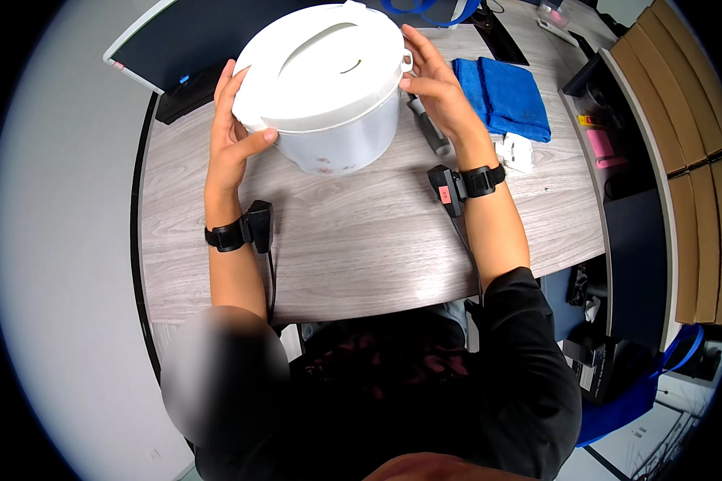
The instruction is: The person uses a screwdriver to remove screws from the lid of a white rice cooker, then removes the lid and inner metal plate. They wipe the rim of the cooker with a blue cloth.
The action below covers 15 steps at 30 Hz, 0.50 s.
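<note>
Nearest the body, both forearms ran up over the desk (361,240), each with a black wrist strap carrying a small black unit and a cable trailing back toward the torso. Further out, the left hand (231,136) pressed the cooker (329,88) at its 9 o'clock side, fingers spread up along the lid rim, thumb hooked under the rim against the body. The right hand (437,92) met it at 3 o'clock, fingers apart and flat on the lid edge near a small white latch or tab. The cooker, white and round with a domed lid (321,64) and a faint flower print low on its wall, sat on the far middle of the desk, tipped a little toward the person; whether its base was fully down could not be told. Judged step: steadying or turning the pot between both palms, lid shut. Next move would likely need an even grip from both sides and a thumb free for the latch. Just right of the pot lay a grey tool (431,132), partly hidden; at 2 o'clock, a folded blue cloth (505,96) and a white plug (515,152) below it. Beyond, at 11 o'clock, a dark monitor (184,40) lay at the desk's far edge.
</note>
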Tool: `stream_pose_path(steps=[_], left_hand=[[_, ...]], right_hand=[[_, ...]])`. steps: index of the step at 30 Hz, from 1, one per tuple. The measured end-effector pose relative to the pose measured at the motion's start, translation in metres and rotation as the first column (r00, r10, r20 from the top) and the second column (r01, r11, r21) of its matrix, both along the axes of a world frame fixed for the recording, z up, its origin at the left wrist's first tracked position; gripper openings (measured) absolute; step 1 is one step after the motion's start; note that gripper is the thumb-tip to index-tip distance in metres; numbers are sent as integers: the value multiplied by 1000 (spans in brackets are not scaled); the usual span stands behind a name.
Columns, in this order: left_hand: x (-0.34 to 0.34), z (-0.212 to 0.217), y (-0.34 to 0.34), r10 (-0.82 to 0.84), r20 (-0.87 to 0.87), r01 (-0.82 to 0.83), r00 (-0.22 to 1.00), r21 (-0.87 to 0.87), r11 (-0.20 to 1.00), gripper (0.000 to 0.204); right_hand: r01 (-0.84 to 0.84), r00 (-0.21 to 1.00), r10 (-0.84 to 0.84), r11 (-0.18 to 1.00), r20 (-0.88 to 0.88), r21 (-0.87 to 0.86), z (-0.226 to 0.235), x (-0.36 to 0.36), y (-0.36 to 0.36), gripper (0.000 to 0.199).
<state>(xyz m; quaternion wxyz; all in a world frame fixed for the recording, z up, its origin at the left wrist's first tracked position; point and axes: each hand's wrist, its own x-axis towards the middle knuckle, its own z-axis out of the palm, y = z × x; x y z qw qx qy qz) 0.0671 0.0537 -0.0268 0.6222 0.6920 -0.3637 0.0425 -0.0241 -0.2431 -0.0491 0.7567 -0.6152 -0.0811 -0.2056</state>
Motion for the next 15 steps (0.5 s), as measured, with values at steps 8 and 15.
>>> stream_pose_path(steps=[8,15], left_hand=[[-23,12,-1,31,-178,-12,984,108,994,116],[-32,17,-3,62,-174,-30,983,181,983,120]], right_hand=[[6,1000,-7,999,-17,-43,-3,1,10,94],[60,997,-63,997,-46,-57,5,-5,11,96]])
